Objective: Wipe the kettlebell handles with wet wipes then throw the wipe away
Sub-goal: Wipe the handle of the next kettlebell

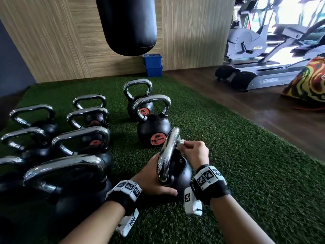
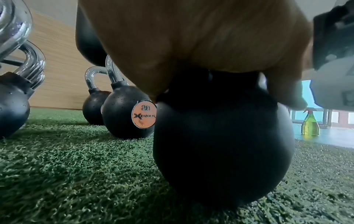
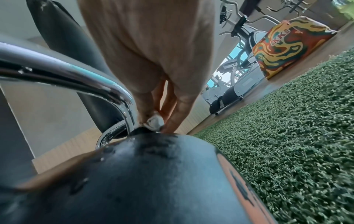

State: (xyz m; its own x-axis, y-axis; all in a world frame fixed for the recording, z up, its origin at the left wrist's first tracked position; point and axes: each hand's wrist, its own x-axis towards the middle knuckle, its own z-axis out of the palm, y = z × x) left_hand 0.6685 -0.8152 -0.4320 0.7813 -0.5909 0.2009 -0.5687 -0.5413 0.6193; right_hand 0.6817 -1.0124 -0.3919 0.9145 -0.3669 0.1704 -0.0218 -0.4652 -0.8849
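Note:
A black kettlebell (image 1: 177, 175) with a chrome handle (image 1: 167, 152) stands on green turf just in front of me. My left hand (image 1: 151, 176) grips its body at the near base of the handle, thumb lying along the ball. My right hand (image 1: 195, 154) pinches a small white wipe (image 1: 181, 143) against the far leg of the handle. In the right wrist view the wipe (image 3: 155, 122) sits bunched between the fingertips where the handle (image 3: 76, 72) meets the ball (image 3: 143, 174). In the left wrist view my palm (image 2: 191, 45) covers the top of the kettlebell (image 2: 220, 144).
Several more kettlebells (image 1: 79, 138) crowd the turf (image 1: 246, 173) at left, and two marked 20 (image 1: 153, 131) stand just beyond. A punching bag (image 1: 128, 23) hangs ahead, with blue boxes (image 1: 153, 65) behind it. Treadmills (image 1: 263, 74), a colourful bag (image 1: 307, 83) and a spray bottle (image 2: 310, 122) stand at right.

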